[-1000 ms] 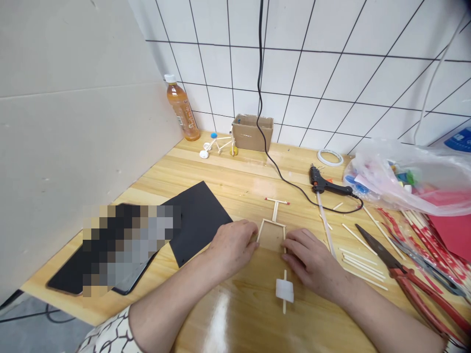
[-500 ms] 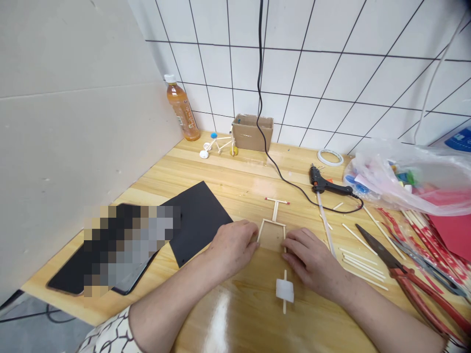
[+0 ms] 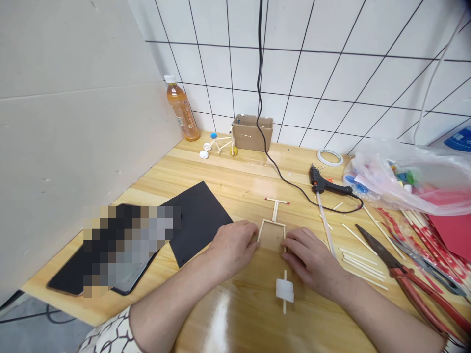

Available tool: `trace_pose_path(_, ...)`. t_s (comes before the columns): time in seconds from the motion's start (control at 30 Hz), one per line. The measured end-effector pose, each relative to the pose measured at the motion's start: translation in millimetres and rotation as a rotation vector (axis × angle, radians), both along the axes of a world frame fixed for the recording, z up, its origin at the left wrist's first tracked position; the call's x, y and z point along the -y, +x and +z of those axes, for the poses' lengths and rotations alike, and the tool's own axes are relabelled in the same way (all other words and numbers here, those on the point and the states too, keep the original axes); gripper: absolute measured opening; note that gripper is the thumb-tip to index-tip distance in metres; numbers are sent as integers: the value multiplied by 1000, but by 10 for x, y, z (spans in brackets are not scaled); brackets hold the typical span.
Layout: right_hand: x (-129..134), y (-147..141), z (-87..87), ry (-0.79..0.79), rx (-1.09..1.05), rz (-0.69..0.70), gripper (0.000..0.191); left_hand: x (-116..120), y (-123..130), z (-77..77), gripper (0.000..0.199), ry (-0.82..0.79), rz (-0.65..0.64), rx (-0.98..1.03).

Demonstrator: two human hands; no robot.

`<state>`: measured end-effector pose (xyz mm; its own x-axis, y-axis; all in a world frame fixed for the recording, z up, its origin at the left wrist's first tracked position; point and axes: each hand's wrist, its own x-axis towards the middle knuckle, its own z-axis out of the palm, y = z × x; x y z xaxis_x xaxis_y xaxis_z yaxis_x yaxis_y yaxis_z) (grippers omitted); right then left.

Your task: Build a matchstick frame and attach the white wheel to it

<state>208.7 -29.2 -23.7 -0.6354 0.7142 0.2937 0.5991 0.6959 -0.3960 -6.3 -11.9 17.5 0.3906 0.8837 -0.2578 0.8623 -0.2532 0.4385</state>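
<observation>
Left hand point(image 3: 233, 247) and right hand point(image 3: 312, 259) low over the bench point(image 3: 221, 169), fingers together and lightly curled, fingertips point(image 3: 284, 243) against the right side of a flat rectangular wooden stick frame point(image 3: 271, 235); left fingers at its left side, no clear pinch, actual grip impossible to tell. Frame lying flat between both hands, well apart from the bench's back edge, a stick T-piece point(image 3: 275, 208) touching its far rail. Nearer the front edge, a white block on a stick point(image 3: 284, 290), just beside the right hand. Black card point(image 3: 198, 220) with one corner just beside the left hand. Narrow gap between right hand and a long glue stick point(image 3: 326, 223) running from the hot glue gun point(image 3: 326, 184). Loose wooden sticks point(image 3: 362, 262) and red-handled shears point(image 3: 405, 279) farther right, near the bench's right side. Cardboard box point(image 3: 252, 132) and a small stick bicycle model point(image 3: 217, 146) along the tiled wall point(image 3: 294, 73), well beyond the frame.
</observation>
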Motion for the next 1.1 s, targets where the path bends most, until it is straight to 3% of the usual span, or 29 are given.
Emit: trace_pose_path(1.1, -6, 3, -4, 5, -6, 16, 13, 4, 8, 26, 9, -4, 5, 0)
